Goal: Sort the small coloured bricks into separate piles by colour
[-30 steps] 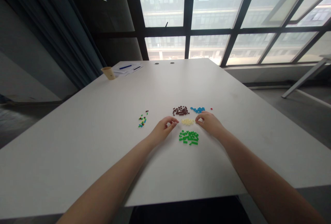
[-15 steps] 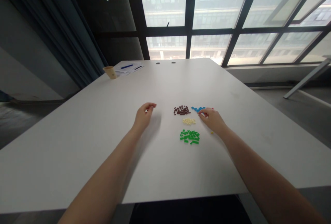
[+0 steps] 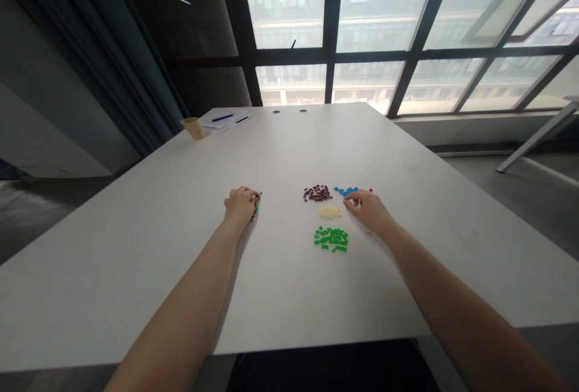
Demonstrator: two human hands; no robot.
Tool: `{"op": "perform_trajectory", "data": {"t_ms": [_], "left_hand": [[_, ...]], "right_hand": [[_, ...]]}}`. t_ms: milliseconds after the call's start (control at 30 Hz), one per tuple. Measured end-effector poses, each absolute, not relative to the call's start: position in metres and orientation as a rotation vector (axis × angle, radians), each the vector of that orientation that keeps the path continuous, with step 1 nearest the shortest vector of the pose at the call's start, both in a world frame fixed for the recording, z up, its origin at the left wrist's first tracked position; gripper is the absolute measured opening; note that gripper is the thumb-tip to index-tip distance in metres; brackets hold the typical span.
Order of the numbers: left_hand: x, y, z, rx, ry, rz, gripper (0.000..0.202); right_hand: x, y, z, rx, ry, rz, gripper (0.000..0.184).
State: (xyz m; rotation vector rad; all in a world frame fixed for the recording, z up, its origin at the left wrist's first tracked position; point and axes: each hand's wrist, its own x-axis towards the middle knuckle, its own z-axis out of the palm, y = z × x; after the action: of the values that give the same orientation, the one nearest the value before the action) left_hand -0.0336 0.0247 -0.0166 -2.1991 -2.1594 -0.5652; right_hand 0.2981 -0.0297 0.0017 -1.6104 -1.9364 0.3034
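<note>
Small toy bricks lie sorted by colour on a white table [image 3: 136, 247]: a brown pile [image 3: 317, 193], a blue pile [image 3: 346, 190], a cream pile [image 3: 330, 212] and a green pile [image 3: 332, 239]. My left hand [image 3: 239, 205] rests with curled fingers on a small mixed-colour pile [image 3: 256, 204], which it mostly covers. My right hand [image 3: 370, 211] lies right of the cream pile, its fingertips pinched together just below the blue pile. Whether either hand holds a brick is hidden. A single red brick [image 3: 370, 190] sits beyond the right hand, and a tiny yellow piece [image 3: 370, 232] lies beside the wrist.
A paper cup [image 3: 192, 128] and sheets of paper with pens [image 3: 225, 119] sit at the table's far left corner. Large windows [image 3: 362, 18] run behind the table, a dark curtain [image 3: 113, 66] hangs at the left, and another table's leg [image 3: 534, 145] shows at the right.
My left hand has moved left from the cream pile and come down onto the mixed pile. My right hand has shifted from the cream pile up toward the blue pile.
</note>
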Motion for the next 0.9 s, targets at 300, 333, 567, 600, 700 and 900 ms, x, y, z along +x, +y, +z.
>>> {"op": "perform_trajectory", "data": {"t_ms": [300, 333, 567, 600, 700, 900], "left_hand": [[-0.036, 0.028, -0.019, -2.229, -2.112, -0.689, 0.017], [-0.034, 0.028, -0.018, -2.269, -2.091, -0.751, 0.018], [0.004, 0.001, 0.008, -2.596, -1.857, -1.31, 0.018], [0.012, -0.004, 0.012, -2.633, -1.823, -1.392, 0.019], [0.029, -0.02, 0.021, -2.675, -1.762, -1.587, 0.023], [0.045, -0.035, 0.025, -2.802, -1.667, -1.773, 0.02]], "right_hand": [[0.297, -0.031, 0.004, -1.628, -1.942, 0.309, 0.019], [0.297, -0.031, 0.005, -1.625, -1.944, 0.313, 0.02], [0.296, -0.03, 0.002, -1.587, -1.954, 0.302, 0.019], [0.296, -0.03, 0.001, -1.576, -1.956, 0.303, 0.019], [0.296, -0.029, 0.0, -1.555, -1.962, 0.309, 0.018], [0.296, -0.029, -0.001, -1.562, -1.967, 0.329, 0.017]]}}
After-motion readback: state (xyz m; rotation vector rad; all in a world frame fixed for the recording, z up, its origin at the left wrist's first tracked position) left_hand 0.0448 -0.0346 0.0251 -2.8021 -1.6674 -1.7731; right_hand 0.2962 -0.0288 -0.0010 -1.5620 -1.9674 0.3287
